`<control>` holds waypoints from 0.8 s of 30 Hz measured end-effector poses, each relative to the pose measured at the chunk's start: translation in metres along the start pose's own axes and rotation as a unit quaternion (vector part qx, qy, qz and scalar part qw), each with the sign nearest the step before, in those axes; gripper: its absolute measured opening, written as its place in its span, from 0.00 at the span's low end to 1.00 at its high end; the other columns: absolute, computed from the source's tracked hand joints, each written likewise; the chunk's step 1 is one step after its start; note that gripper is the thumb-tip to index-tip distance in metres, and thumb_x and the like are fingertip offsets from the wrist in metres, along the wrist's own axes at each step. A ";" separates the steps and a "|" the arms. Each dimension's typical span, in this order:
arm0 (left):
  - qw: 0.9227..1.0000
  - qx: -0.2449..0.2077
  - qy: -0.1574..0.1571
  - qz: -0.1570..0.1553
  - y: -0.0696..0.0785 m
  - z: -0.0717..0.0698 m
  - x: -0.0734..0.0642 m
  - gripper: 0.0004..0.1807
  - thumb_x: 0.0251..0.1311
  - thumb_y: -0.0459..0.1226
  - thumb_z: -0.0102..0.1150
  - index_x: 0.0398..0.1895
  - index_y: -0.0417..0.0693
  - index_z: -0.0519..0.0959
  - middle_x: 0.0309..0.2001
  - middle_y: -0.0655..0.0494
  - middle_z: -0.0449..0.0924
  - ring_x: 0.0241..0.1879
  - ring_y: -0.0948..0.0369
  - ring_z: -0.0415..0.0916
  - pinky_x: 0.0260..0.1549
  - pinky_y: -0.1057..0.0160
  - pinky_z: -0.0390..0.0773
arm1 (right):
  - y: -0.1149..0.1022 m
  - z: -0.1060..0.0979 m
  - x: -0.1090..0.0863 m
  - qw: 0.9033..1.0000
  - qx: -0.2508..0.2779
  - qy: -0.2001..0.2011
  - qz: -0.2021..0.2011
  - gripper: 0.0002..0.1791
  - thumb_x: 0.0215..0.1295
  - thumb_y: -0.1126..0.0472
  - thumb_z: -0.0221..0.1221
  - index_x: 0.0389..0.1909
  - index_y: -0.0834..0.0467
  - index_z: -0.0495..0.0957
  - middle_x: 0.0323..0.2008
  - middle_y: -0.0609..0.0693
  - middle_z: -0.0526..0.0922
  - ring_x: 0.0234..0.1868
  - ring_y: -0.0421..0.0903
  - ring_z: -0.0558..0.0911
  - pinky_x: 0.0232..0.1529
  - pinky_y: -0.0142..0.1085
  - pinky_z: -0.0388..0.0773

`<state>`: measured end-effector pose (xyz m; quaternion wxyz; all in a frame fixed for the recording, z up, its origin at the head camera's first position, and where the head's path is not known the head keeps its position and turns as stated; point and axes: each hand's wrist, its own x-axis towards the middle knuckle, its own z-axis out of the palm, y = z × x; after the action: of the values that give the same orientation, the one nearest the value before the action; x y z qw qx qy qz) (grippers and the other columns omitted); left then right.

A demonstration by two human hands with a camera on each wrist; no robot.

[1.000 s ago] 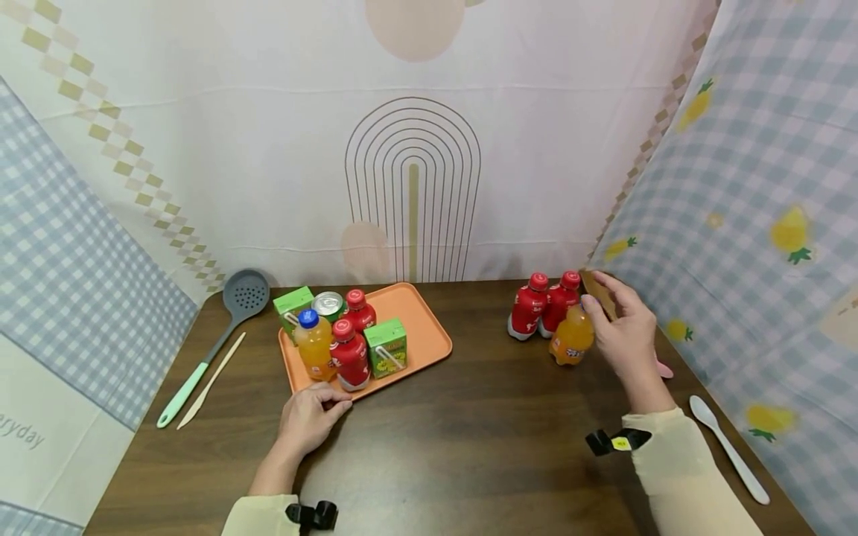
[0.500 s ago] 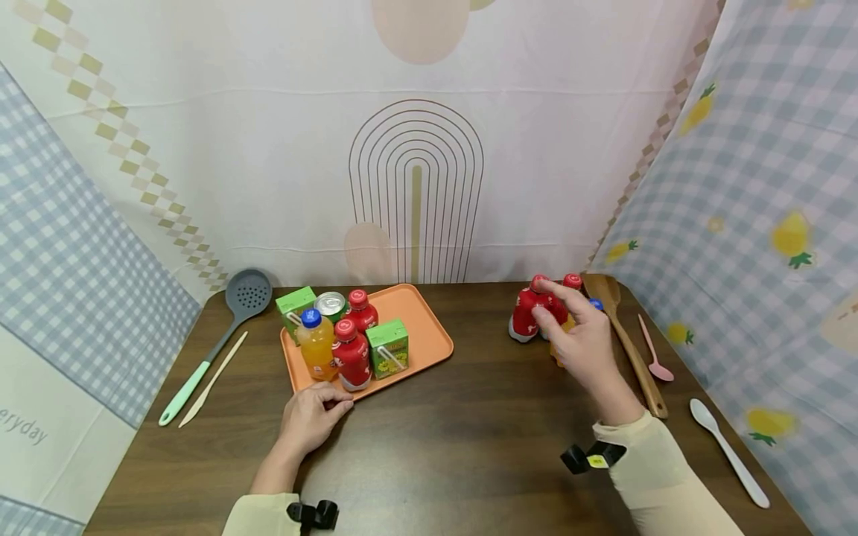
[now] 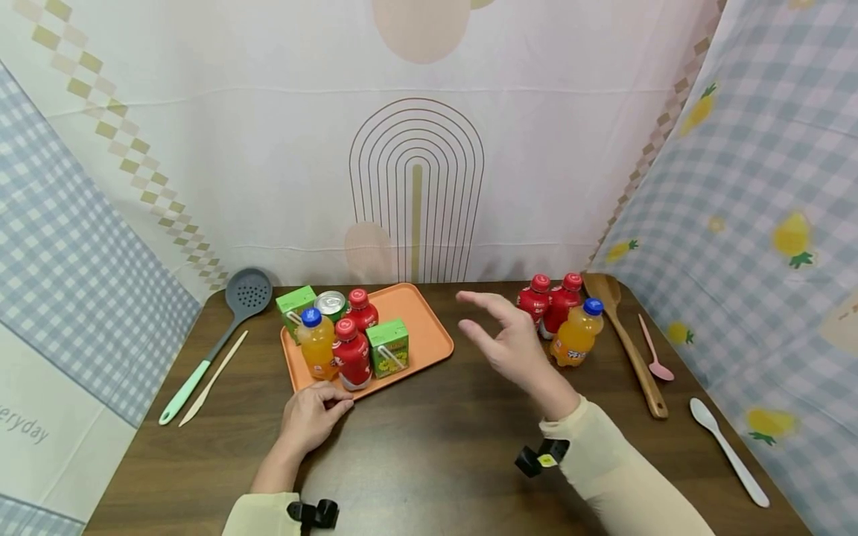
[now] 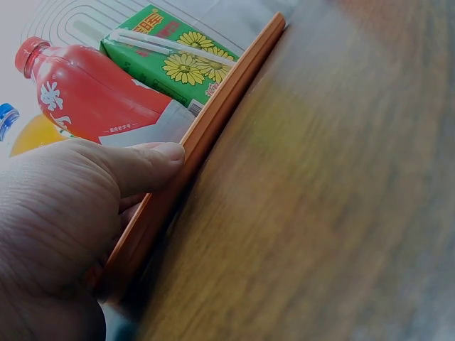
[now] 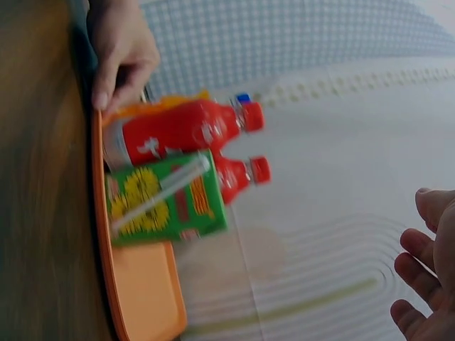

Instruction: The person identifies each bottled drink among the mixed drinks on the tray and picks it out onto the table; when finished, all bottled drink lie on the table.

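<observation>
My left hand (image 3: 310, 418) pinches the near rim of the orange tray (image 3: 429, 335); in the left wrist view the thumb (image 4: 160, 160) lies on that rim. Upright on the tray stand a green juice box (image 3: 387, 348), a second juice box (image 3: 295, 304), a red bottle (image 3: 351, 357), another red bottle (image 3: 363, 313), an orange soda bottle (image 3: 316, 346) and a can (image 3: 331, 304). Between tray and right-hand bottles, my right hand (image 3: 511, 344) holds nothing, its fingers apart. Beside it stand two red bottles (image 3: 561, 304) and an orange soda bottle (image 3: 576, 335).
A slotted skimmer (image 3: 248, 294) and a wooden knife (image 3: 211, 383) lie left of the tray. On the right side lie a wooden spatula (image 3: 633, 353), a pink spoon (image 3: 660, 371) and a white spoon (image 3: 731, 454). A cloth backdrop (image 3: 281, 164) rises behind the table.
My right hand has let go of the orange soda bottle, which now stands by the red bottles, and has moved left toward the tray. The left hand stays on the tray rim.
</observation>
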<state>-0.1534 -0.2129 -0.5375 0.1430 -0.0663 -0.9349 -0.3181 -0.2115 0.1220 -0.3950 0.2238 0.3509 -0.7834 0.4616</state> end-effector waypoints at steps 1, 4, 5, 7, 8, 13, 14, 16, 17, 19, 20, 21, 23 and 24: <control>1.000 0.000 0.000 0.001 0.000 0.000 0.000 0.04 0.50 0.40 0.73 0.25 0.62 0.86 0.29 0.70 0.81 0.30 0.65 0.76 0.31 0.60 0.71 | 0.000 0.006 0.002 1.000 0.005 -0.007 -0.004 0.23 0.60 0.64 0.65 0.57 0.55 0.77 0.54 0.47 0.80 0.56 0.44 0.77 0.57 0.37 0.71; 1.000 0.000 0.000 0.003 -0.001 -0.001 0.000 0.04 0.50 0.41 0.73 0.25 0.62 0.86 0.29 0.70 0.81 0.30 0.65 0.76 0.31 0.60 0.72 | -0.003 0.024 0.007 0.999 0.016 -0.026 -0.018 0.22 0.62 0.62 0.64 0.58 0.56 0.77 0.55 0.47 0.80 0.56 0.43 0.77 0.57 0.38 0.72; 1.000 0.001 0.000 0.004 -0.001 -0.001 0.000 0.03 0.50 0.41 0.73 0.25 0.61 0.86 0.29 0.71 0.81 0.30 0.65 0.76 0.31 0.60 0.72 | -0.003 0.031 0.009 0.999 0.020 -0.033 -0.023 0.22 0.63 0.61 0.64 0.58 0.56 0.77 0.55 0.48 0.80 0.56 0.43 0.77 0.56 0.39 0.72; 1.000 0.000 0.000 0.005 -0.002 0.000 0.001 0.03 0.50 0.41 0.73 0.25 0.60 0.86 0.29 0.71 0.81 0.30 0.65 0.76 0.32 0.60 0.72 | -0.004 0.044 0.013 0.998 0.027 -0.048 -0.031 0.21 0.63 0.60 0.63 0.58 0.57 0.76 0.55 0.47 0.79 0.57 0.43 0.76 0.57 0.39 0.71; 1.000 0.000 0.000 0.005 -0.002 0.000 0.001 0.03 0.50 0.41 0.73 0.25 0.60 0.86 0.29 0.71 0.80 0.30 0.66 0.76 0.32 0.60 0.72 | -0.004 0.051 0.015 0.998 0.028 -0.055 -0.034 0.21 0.64 0.59 0.63 0.58 0.57 0.76 0.55 0.47 0.79 0.57 0.43 0.76 0.57 0.38 0.71; 1.000 -0.003 0.004 0.016 -0.002 0.000 0.000 0.04 0.49 0.40 0.73 0.25 0.60 0.86 0.28 0.71 0.80 0.30 0.66 0.76 0.31 0.60 0.72 | -0.004 0.083 0.021 0.993 0.035 -0.106 -0.026 0.22 0.65 0.55 0.62 0.58 0.58 0.76 0.55 0.46 0.79 0.57 0.40 0.76 0.56 0.38 0.72; 1.000 -0.002 0.005 0.019 -0.002 0.000 0.000 0.04 0.49 0.39 0.74 0.25 0.60 0.86 0.28 0.71 0.80 0.30 0.66 0.76 0.31 0.61 0.73 | -0.004 0.088 0.022 0.992 0.034 -0.116 -0.021 0.22 0.65 0.54 0.62 0.58 0.57 0.76 0.55 0.45 0.79 0.57 0.39 0.76 0.56 0.38 0.72; 1.000 -0.001 0.007 0.021 -0.002 0.001 0.001 0.05 0.48 0.39 0.74 0.25 0.61 0.86 0.28 0.72 0.80 0.30 0.66 0.77 0.31 0.61 0.73 | -0.004 0.098 0.025 0.991 0.031 -0.128 -0.016 0.22 0.65 0.53 0.62 0.58 0.56 0.76 0.55 0.44 0.79 0.57 0.39 0.76 0.56 0.38 0.72; 1.000 0.000 0.008 0.021 -0.002 0.001 0.001 0.06 0.48 0.39 0.74 0.24 0.61 0.86 0.28 0.72 0.80 0.30 0.66 0.77 0.32 0.61 0.73 | -0.004 0.102 0.026 0.991 0.029 -0.132 -0.013 0.22 0.64 0.53 0.62 0.58 0.55 0.77 0.55 0.43 0.79 0.57 0.38 0.75 0.56 0.38 0.72; 1.000 0.001 0.010 0.023 -0.003 0.001 0.001 0.06 0.48 0.39 0.74 0.24 0.62 0.86 0.28 0.72 0.80 0.30 0.66 0.77 0.31 0.61 0.73 | -0.004 0.110 0.028 0.990 0.021 -0.136 -0.011 0.22 0.64 0.52 0.62 0.58 0.53 0.77 0.55 0.43 0.80 0.57 0.38 0.76 0.57 0.37 0.71; 1.000 0.001 0.010 0.023 -0.003 0.001 0.001 0.06 0.48 0.39 0.74 0.24 0.62 0.86 0.28 0.72 0.80 0.30 0.66 0.77 0.31 0.61 0.73 | -0.003 0.114 0.030 0.991 0.015 -0.136 -0.009 0.22 0.64 0.52 0.63 0.58 0.52 0.77 0.55 0.43 0.80 0.57 0.38 0.76 0.57 0.37 0.71; 1.000 0.001 0.010 0.024 -0.003 0.001 0.001 0.06 0.48 0.39 0.74 0.24 0.62 0.86 0.28 0.72 0.80 0.30 0.66 0.77 0.31 0.61 0.73 | -0.003 0.117 0.031 0.991 0.010 -0.136 -0.008 0.22 0.64 0.52 0.63 0.58 0.51 0.77 0.55 0.43 0.80 0.56 0.38 0.76 0.57 0.36 0.71; 1.000 0.001 0.010 0.026 -0.002 0.000 0.001 0.05 0.48 0.39 0.74 0.24 0.62 0.86 0.28 0.72 0.80 0.31 0.66 0.77 0.31 0.61 0.73 | -0.002 0.124 0.033 0.990 0.006 -0.142 -0.004 0.22 0.63 0.51 0.63 0.58 0.51 0.77 0.55 0.43 0.80 0.56 0.38 0.76 0.57 0.36 0.71; 1.000 0.000 0.010 0.028 -0.002 0.000 0.001 0.05 0.49 0.39 0.74 0.24 0.62 0.86 0.28 0.72 0.80 0.31 0.66 0.77 0.31 0.61 0.73 | -0.001 0.126 0.034 0.989 0.002 -0.145 -0.003 0.23 0.63 0.50 0.63 0.58 0.50 0.77 0.55 0.43 0.80 0.55 0.38 0.76 0.57 0.35 0.71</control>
<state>-0.1547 -0.2147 -0.5384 0.1610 -0.0889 -0.9313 -0.3143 -0.2362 -0.0015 -0.4309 0.1082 0.4167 -0.8056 0.4070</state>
